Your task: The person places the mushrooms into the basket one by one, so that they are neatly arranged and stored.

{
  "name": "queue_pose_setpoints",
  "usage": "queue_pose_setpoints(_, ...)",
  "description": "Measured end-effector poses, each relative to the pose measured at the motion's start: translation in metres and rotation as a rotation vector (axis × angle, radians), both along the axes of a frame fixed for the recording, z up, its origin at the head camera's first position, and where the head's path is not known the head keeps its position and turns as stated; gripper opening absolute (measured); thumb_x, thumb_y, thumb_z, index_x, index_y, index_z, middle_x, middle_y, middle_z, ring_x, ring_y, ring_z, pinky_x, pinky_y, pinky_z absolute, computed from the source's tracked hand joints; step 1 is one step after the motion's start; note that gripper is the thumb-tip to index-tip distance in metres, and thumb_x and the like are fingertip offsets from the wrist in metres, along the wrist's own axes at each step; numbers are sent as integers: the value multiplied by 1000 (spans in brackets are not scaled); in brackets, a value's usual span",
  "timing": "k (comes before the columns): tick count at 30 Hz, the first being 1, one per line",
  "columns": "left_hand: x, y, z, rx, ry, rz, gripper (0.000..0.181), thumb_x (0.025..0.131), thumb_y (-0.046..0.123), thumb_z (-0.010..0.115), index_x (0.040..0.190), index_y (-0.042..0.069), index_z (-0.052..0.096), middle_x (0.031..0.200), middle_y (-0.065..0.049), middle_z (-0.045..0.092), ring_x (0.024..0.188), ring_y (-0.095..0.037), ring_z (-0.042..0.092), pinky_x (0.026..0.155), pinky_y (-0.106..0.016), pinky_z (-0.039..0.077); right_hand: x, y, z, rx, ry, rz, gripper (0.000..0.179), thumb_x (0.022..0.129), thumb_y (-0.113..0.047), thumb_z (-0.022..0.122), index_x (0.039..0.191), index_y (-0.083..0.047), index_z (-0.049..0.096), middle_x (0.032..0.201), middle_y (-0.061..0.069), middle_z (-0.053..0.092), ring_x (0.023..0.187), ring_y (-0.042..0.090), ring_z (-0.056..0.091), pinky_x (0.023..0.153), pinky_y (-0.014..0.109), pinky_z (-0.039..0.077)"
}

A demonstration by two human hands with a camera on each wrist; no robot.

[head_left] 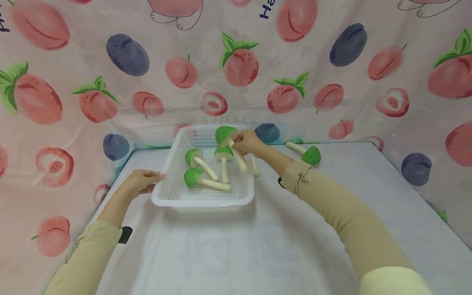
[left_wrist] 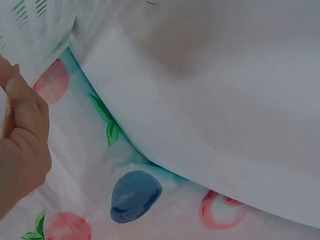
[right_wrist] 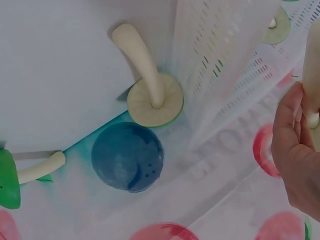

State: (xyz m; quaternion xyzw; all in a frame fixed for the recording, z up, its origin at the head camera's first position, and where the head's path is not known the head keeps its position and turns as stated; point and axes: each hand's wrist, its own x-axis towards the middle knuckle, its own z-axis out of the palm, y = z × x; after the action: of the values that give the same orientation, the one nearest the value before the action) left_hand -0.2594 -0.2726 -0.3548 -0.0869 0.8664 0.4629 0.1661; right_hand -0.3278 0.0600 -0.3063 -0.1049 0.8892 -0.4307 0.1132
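Fingers of the right hand [head_left: 248, 141] pinch a green-capped toy mushroom [head_left: 225, 134] just above centre of the head view, holding it over the far end of the white slotted basket [head_left: 173, 196]. The thumb and fingertips close on the pale stem right under the cap, and the stem slants down toward the basket's right side. In the right wrist view that hand [right_wrist: 295, 150] sits at the right edge, curled round the pale stem.

Over at the left of the head view, the left hand [head_left: 141, 181] lies on the table with its fingers stretched out and together, the tips touching the basket's left rim. The left wrist view shows the same hand [left_wrist: 22, 145] at the left edge beside the basket's wall.

Three more green mushrooms lie in the basket [head_left: 200, 166], caps to the left, stems pointing right and down. Another mushroom [head_left: 255, 164] leans just outside the basket's right wall, mostly hidden behind the wrist. One more mushroom [head_left: 307, 153] lies well apart to the right on the pale table [head_left: 265, 246]. Peach-and-plum patterned cloth [head_left: 92, 61] hangs all round behind.
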Motion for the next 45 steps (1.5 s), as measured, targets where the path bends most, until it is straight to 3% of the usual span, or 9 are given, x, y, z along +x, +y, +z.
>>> queue_pose_setpoints(9, -4, -4, 1, 7, 0, -14, 59, 93, 32, 59, 133, -8, 44, 102, -2, 60, 76, -6, 56, 68, -20, 53, -5, -18, 3, 8, 41, 19, 31, 91, -7, 58, 119, 7, 59, 112, 21, 61, 76, 18, 59, 68, 26, 55)
queue_pose_setpoints(16, -4, -4, 1, 8, -5, -16, 59, 93, 30, 59, 133, -9, 43, 95, 1, 59, 73, -6, 55, 66, -19, 53, -14, -33, 6, 5, 59, 30, 30, 90, -6, 58, 117, 8, 60, 115, 21, 62, 67, 11, 54, 60, 21, 52)
queue_pose_setpoints(23, -5, 0, 2, 19, -28, -14, 59, 93, 29, 60, 134, -8, 42, 91, 3, 58, 71, -7, 53, 65, -20, 51, -28, -47, 5, -20, 14, -21, 27, 88, -6, 61, 112, 6, 62, 109, 17, 65, 76, 18, 60, 70, 28, 56)
queue_pose_setpoints(27, -4, -1, 4, 12, -38, -24, 58, 93, 29, 59, 134, -9, 42, 91, 3, 58, 72, -7, 54, 65, -20, 52, -62, -58, -18, -76, 11, -6, 25, 84, -8, 67, 105, 3, 66, 99, 13, 66, 72, 20, 63, 67, 29, 56)
queue_pose_setpoints(30, -4, -1, 5, 13, -34, -30, 57, 94, 28, 58, 133, -9, 41, 91, 3, 59, 72, -6, 55, 65, -20, 52, -98, -67, -44, -110, 14, 1, 24, 81, -9, 70, 103, 3, 67, 94, 12, 66, 66, 19, 62, 61, 29, 56)
queue_pose_setpoints(32, -4, 0, 5, 12, -34, -32, 57, 94, 28, 59, 133, -10, 42, 92, 2, 59, 72, -7, 56, 66, -20, 52, -117, -74, -58, -112, -12, -13, 24, 81, -8, 70, 103, 2, 66, 95, 12, 65, 68, 19, 62, 62, 30, 56)
queue_pose_setpoints(35, -3, 0, 6, -4, -33, -35, 57, 93, 28, 59, 132, -10, 42, 95, -2, 59, 74, -9, 56, 68, -22, 52, -144, -85, -83, -149, -23, -43, 14, 80, -2, 68, 92, 4, 65, 84, 13, 63, 63, 22, 62, 53, 31, 55)
queue_pose_setpoints(40, -3, -1, 6, -19, -33, -26, 55, 93, 28, 59, 131, -10, 43, 98, -5, 57, 75, -10, 56, 68, -22, 53, -157, -97, -112, -182, -50, -107, 6, 80, -1, 67, 82, -1, 61, 79, 10, 60, 61, 21, 62, 53, 30, 55)
queue_pose_setpoints(45, -3, 0, 5, -21, -29, -34, 54, 93, 28, 60, 129, -9, 45, 103, -7, 56, 77, -10, 58, 70, -23, 54, -153, -99, -127, -218, -98, -149, 8, 80, -1, 68, 84, -1, 62, 86, 10, 61, 70, 23, 64, 59, 31, 57)
